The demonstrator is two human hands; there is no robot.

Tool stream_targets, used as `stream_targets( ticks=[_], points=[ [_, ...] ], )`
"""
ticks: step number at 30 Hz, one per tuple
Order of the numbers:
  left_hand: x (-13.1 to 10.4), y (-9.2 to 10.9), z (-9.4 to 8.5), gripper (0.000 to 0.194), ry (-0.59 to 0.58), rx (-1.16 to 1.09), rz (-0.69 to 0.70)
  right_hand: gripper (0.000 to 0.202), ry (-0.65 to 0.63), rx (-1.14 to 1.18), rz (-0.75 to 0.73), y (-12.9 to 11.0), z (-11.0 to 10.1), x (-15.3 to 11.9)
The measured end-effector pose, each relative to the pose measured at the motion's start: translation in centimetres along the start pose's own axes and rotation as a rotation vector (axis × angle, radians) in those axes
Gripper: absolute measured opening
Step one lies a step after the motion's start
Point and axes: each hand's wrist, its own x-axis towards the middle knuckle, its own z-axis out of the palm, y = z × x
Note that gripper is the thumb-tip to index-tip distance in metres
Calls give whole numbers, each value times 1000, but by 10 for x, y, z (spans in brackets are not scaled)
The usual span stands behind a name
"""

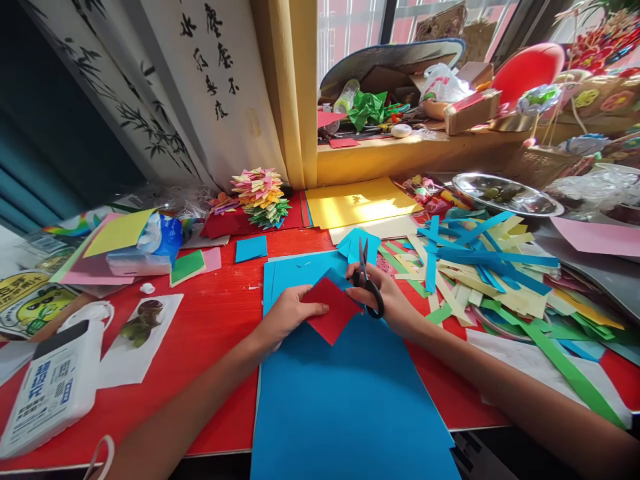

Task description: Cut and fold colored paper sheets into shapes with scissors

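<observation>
My left hand pinches the left corner of a red paper square, with the thumb on top. A blue paper piece shows behind the red one. My right hand is closed round black-handled scissors, whose blades point up and away; its fingertips also meet the right side of the papers. Both hands are above large blue sheets on the red table. Small blue pieces lie just beyond the hands.
Paper strips are heaped at the right, near a metal plate. Yellow sheets and a folded-paper stack are at the back. A white box, tissue pack and small blue square lie left.
</observation>
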Motion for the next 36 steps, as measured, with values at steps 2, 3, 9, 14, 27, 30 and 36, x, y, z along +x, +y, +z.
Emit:
stream_targets(
  ticks=[2, 3, 9, 14, 27, 30, 36],
  points=[
    [0, 3, -5, 38, 70, 18, 52, 33, 23, 2, -1, 1, 0, 0],
    [0, 4, -7, 39, 95, 46, 77, 34, 32, 0, 9, 2, 0, -1],
    [-4, 7, -7, 45, 94, 98, 130, 46, 9, -31, 70, 4, 4, 0],
    [-7, 2, 8, 44, 144, -301, 163, 42, 153, 54, -65, 8, 5, 0],
    [-6, -1, 7, 25, 331, -104, 299, 23, 47, -83, 20, -11, 7, -11],
    [-4, 5, -1, 22, 502, -202, 354, 23, -113, -192, 109, -16, 5, -13],
    [-9, 10, -2, 38, 631, -250, 431, 35, -238, -256, 323, -16, 10, -15]
  ],
)
